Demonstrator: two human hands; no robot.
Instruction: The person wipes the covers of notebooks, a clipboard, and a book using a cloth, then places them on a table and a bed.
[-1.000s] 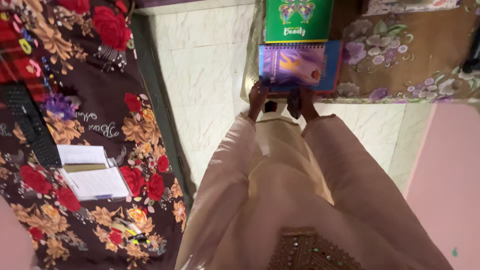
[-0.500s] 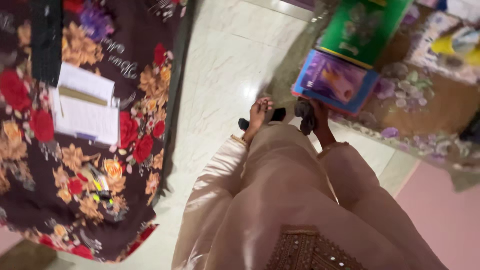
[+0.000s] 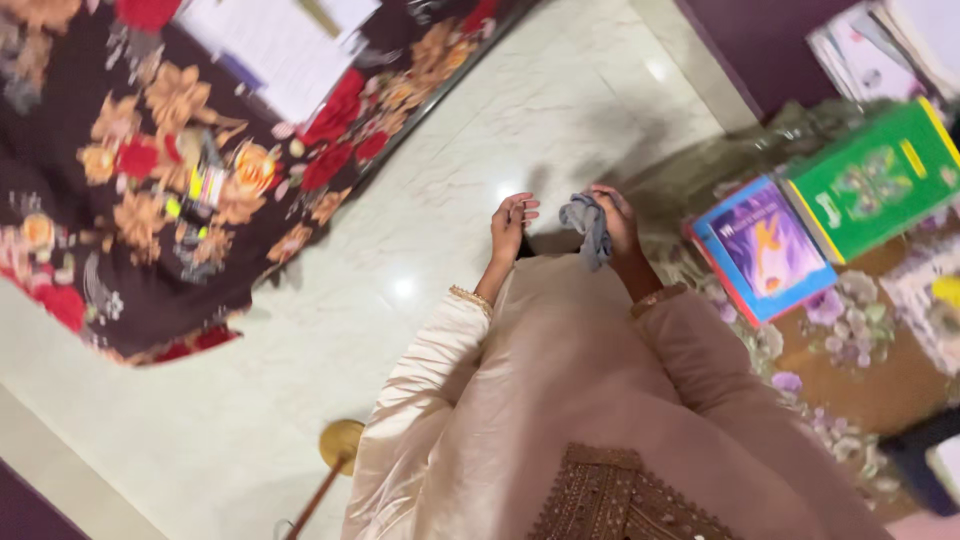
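Head view: right hand [image 3: 622, 222] curls its fingers around a grey cloth [image 3: 588, 225] — cloth hanging lengthwise toward six o'clock. Left hand [image 3: 510, 225], empty with fingers loosely bent, sits just beside at nine o'clock; purple notebook [image 3: 765, 245] lies at three o'clock — nearer the right hand.

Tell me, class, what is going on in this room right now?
A person in a pale satin tunic stands on a marble floor, seen from above. The right hand grips a crumpled grey cloth; the left hand is open and holds nothing. To the right, a purple notebook and a green notebook lie on a floral-covered table. To the left, papers rest on a dark flowered bedspread.
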